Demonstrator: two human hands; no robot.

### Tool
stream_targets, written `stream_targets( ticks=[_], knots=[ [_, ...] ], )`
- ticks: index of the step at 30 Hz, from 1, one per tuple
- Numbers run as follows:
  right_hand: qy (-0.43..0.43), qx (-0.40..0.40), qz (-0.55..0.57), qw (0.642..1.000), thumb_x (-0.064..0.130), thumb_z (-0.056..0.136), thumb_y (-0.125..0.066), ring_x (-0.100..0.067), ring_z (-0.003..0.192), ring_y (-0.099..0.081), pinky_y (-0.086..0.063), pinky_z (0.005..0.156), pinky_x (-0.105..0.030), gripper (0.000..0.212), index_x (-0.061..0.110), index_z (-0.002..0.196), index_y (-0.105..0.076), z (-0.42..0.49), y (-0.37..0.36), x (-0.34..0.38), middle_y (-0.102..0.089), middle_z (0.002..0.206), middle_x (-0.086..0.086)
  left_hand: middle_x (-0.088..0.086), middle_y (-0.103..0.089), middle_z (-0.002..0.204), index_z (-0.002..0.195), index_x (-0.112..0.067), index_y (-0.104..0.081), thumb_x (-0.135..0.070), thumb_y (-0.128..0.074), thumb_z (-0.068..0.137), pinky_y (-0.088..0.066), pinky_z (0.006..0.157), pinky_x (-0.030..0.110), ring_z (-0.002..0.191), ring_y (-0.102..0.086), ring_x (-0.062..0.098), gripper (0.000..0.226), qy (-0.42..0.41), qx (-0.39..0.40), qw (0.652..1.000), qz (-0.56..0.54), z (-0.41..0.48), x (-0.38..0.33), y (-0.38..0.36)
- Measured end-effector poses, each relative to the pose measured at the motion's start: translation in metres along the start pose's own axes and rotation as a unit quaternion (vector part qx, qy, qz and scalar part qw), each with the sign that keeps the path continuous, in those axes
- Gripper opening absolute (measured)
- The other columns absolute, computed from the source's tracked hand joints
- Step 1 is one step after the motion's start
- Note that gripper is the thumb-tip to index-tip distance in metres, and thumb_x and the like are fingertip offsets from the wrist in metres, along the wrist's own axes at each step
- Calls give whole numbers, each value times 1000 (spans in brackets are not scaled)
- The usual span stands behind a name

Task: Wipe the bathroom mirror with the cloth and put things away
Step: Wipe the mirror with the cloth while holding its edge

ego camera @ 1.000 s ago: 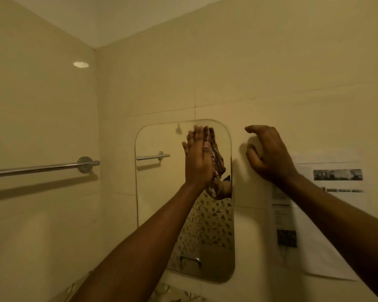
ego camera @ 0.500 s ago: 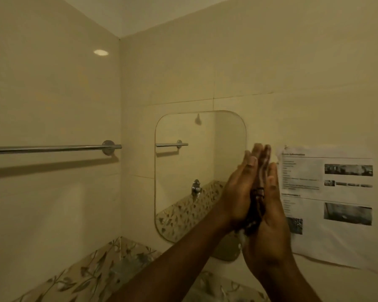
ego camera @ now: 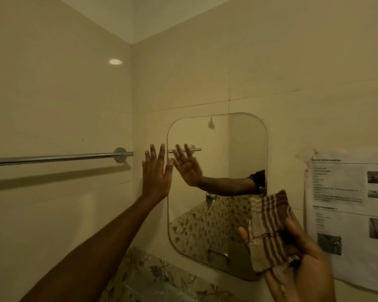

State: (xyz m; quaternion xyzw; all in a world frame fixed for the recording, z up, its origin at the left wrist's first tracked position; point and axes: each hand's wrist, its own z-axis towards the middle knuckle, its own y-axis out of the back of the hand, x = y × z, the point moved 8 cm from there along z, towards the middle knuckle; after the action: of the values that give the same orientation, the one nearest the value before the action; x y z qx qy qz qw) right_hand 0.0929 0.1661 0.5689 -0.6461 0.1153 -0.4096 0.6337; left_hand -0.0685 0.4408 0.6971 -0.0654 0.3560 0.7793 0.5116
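Observation:
A rounded rectangular mirror (ego camera: pixel 227 149) hangs on the cream tiled wall. My left hand (ego camera: pixel 156 173) is flat and spread, palm toward the wall, right at the mirror's left edge; its reflection shows in the glass. My right hand (ego camera: pixel 301 269) is low at the right, in front of the mirror's lower right corner, palm up. It holds a folded cloth (ego camera: pixel 271 229) with brown and cream stripes, pinched under the thumb.
A chrome towel bar (ego camera: pixel 59 158) runs along the left wall up to the corner. A printed paper notice (ego camera: pixel 347 210) is stuck to the wall right of the mirror. A patterned leaf-print tile band (ego camera: pixel 162 277) runs below.
My hands were pressed together around the cloth in front of the mirror's right side. They have parted: the left went up to the mirror's left edge, the right keeps the cloth.

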Motion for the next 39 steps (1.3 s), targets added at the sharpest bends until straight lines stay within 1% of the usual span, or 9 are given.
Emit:
stream_targets(
  ticks=[6,9,11,15,18,21,24,31,39],
  knots=[
    [-112,134,-49,983,23,93,-69,-53,107,-71,-58,80,-70,32,14,123,-77,14,-30,11,-70,121,-35,6,22,176,169,-21,7,-33,-33,116,10,133,49,164,21,25,68,4,33,999,27,36,40,-27],
    [70,157,-244,954,17,71,-83,-17,102,-78,-67,66,-46,61,47,122,-73,9,-33,35,-67,140,8,7,25,175,168,-19,9,-32,-34,115,9,133,48,164,23,26,69,-20,28,997,63,48,50,-42],
    [211,111,-385,892,6,79,-66,-17,120,-68,-66,68,-36,77,69,122,-63,12,-30,55,-61,140,32,10,25,175,168,-17,7,-28,-35,115,9,133,49,163,23,28,68,-26,8,998,58,54,57,-50],
    [370,159,-539,740,3,103,-51,-29,147,-47,-65,85,-35,78,64,149,-36,33,-59,75,-42,159,28,12,19,176,167,-14,0,-26,-32,116,8,132,50,165,19,30,62,-35,-46,998,38,61,64,-62],
    [518,190,-650,523,27,103,-44,-24,156,-30,-35,116,-59,66,49,162,-25,36,-114,61,-27,171,13,13,15,176,166,-13,-3,-37,-17,104,7,133,50,165,16,30,69,-34,-61,997,30,64,70,-67],
    [571,107,-747,323,20,91,-36,-44,150,-26,-35,108,-66,76,36,164,-27,72,-170,37,-23,172,-6,13,14,177,167,-14,-5,-38,-17,99,6,133,51,165,15,29,73,-46,-72,996,22,67,77,-70],
    [541,75,-819,175,11,91,-34,-50,155,-14,-22,119,-67,78,26,166,-20,125,-202,4,-19,173,-15,12,15,177,167,-16,-4,-40,-18,100,6,133,52,165,16,29,72,-51,-75,995,32,72,85,-73],
    [543,125,-829,51,66,101,-24,-37,161,16,13,128,-60,84,20,168,-3,181,-217,-48,3,177,-11,10,13,177,167,-19,-5,-40,-20,102,5,133,53,165,15,28,70,-61,-90,994,25,78,91,-79],
    [421,313,-848,-73,64,106,-22,-43,147,41,39,110,-62,84,16,164,16,175,-81,-149,32,167,-18,10,10,178,168,-18,-8,-37,-23,104,4,133,56,166,13,28,68,-81,-107,991,17,79,95,-82]
  ],
)
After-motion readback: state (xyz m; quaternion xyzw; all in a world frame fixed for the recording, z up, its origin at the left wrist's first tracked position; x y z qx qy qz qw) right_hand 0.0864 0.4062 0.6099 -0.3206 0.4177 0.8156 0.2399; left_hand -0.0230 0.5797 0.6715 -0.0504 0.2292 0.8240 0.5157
